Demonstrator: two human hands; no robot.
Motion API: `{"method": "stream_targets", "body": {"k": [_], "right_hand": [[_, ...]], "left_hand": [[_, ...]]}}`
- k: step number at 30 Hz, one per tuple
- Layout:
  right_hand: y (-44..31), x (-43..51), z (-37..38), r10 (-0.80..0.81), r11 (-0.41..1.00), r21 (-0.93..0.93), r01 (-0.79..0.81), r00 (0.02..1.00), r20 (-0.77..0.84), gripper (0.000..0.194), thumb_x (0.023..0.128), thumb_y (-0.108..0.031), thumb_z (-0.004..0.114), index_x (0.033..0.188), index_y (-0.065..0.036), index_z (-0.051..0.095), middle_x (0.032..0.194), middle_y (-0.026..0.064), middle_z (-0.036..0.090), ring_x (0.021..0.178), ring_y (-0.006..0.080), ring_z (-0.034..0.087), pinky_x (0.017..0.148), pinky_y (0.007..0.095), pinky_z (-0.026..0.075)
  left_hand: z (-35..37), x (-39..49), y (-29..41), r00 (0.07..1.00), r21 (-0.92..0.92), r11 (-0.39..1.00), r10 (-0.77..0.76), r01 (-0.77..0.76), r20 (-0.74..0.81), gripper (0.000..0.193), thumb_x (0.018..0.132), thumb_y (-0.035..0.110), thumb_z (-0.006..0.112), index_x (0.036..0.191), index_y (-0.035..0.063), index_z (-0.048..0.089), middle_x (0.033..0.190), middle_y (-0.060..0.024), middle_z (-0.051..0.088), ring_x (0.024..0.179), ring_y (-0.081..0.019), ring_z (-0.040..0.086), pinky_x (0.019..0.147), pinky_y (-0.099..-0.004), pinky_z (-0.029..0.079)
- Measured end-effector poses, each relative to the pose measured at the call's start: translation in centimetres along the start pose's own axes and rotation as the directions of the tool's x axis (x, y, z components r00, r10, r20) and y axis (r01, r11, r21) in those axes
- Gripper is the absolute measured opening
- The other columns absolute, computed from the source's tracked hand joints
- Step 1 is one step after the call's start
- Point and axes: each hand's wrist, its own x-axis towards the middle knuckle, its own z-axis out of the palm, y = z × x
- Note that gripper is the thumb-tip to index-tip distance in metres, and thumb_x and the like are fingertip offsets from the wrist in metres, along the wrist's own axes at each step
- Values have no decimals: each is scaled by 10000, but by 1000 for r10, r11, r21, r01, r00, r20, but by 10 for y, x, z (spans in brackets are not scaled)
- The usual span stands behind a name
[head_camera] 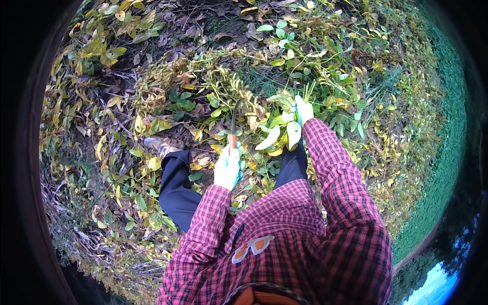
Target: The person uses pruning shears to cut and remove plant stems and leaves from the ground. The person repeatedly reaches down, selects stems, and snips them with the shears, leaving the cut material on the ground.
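Note:
My left hand [228, 167], in a pale glove, grips the orange handle of a sickle [233, 124]. Its curved blade points away from me and hooks to the right near dry soybean pods [238, 85]. My right hand [304, 109], gloved too, is closed around a bunch of green plant stems [309, 90]. Broad pale-green leaves [292, 133] hang below that fist. The blade and the bunch are apart. Part of the blade's tip blends into the dry plants behind it.
Yellowing soybean plants [110, 57] and fallen leaves cover the soil around me. A heap of dry pod-bearing stalks [160, 84] lies ahead to the left. My shoe [162, 146] stands at left among leaves. A dense green strip [450, 126] borders the right side.

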Motion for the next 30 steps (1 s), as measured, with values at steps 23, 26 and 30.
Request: {"method": "stream_targets", "body": {"k": [23, 26, 30], "right_hand": [[61, -122, 124, -321, 500, -416, 759, 609, 725, 388, 943, -339, 481, 1295, -177, 477, 1106, 148, 618, 895, 277, 632, 815, 379, 488], [27, -50, 149, -338, 847, -223, 483, 813, 475, 310, 967, -190, 450, 1254, -76, 485, 1099, 86, 580, 844, 135, 603, 725, 286, 483], [12, 46, 174, -267, 775, -462, 431, 886, 378, 345, 922, -146, 475, 1258, -71, 496, 1057, 114, 604, 821, 179, 639, 747, 312, 502]], "left_hand": [[-82, 59, 27, 995, -132, 991, -8, -4, -94, 358, 975, 314, 479, 1239, 71, 475, 628, 9, 514, 451, -85, 465, 410, -254, 426], [-83, 59, 32, 1000, -212, 977, -4, 0, -23, 355, 979, 314, 472, 1235, 68, 480, 627, 8, 517, 454, -87, 472, 412, -253, 431], [-85, 54, 39, 1000, -226, 974, -28, 26, -5, 374, 978, 310, 477, 1260, 66, 453, 652, -12, 519, 463, -88, 483, 422, -251, 441]]}}
